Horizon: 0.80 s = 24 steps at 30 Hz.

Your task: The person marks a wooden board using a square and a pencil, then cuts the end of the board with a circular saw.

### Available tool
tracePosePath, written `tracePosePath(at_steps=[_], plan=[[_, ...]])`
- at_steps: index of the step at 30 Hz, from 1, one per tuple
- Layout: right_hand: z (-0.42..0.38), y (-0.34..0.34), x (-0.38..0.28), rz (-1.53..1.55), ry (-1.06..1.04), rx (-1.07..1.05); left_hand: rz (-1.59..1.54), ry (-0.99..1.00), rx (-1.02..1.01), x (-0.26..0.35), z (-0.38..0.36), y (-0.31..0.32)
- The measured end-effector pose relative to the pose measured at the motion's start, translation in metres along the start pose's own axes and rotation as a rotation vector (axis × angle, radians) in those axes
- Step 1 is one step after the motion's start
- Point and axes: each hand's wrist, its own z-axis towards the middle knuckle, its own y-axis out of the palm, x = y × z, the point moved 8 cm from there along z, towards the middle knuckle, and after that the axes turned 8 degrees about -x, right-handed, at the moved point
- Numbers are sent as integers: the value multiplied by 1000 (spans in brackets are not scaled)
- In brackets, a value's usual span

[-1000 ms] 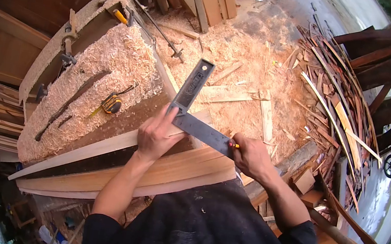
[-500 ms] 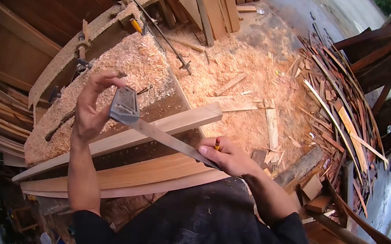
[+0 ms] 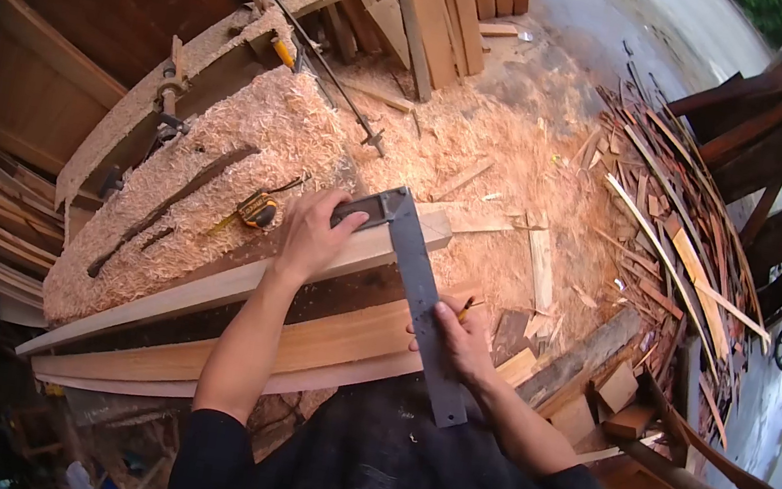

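A try square [image 3: 423,300] lies over the end of a pale squared timber [image 3: 233,288]. Its thick stock rests along the timber near the end, and its metal blade points back toward my body. My left hand [image 3: 314,236] grips the stock, thumb on top. My right hand [image 3: 460,344] is closed on the blade partway down, with a short pencil [image 3: 466,307] sticking up from its fingers. Beside my left hand a yellow and black tape measure [image 3: 257,210] sits on the shavings.
Two more long boards [image 3: 296,340] lie between the timber and my body. Deep wood shavings [image 3: 278,121] cover the bench and the floor. A bar clamp [image 3: 342,96] reaches past the bench edge. Offcuts [image 3: 684,248] are heaped at right, and planks [image 3: 436,8] stand at the back.
The try square has turned and come down onto the timber's end, its stock now lying along it. My left hand moved right with the stock. The tape measure has come into sight.
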Motion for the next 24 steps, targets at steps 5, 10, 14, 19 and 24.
tracePosePath(at_steps=[5,10,14,19,24], plan=[[-3,12,14,69,19,43,-4,-78,46,-8,-18,-5],[0,4,14,85,33,-11,-46,-37,130,-9,-25,-7],[-5,4,3,11,53,14,-87,-105,84,-15,-24,-5],[-4,-31,-18,-479,-114,219,-89,-157,20,-14,-23,-5],[-16,-57,-67,-690,-78,481,-54,-122,56,-17,-25,-3]])
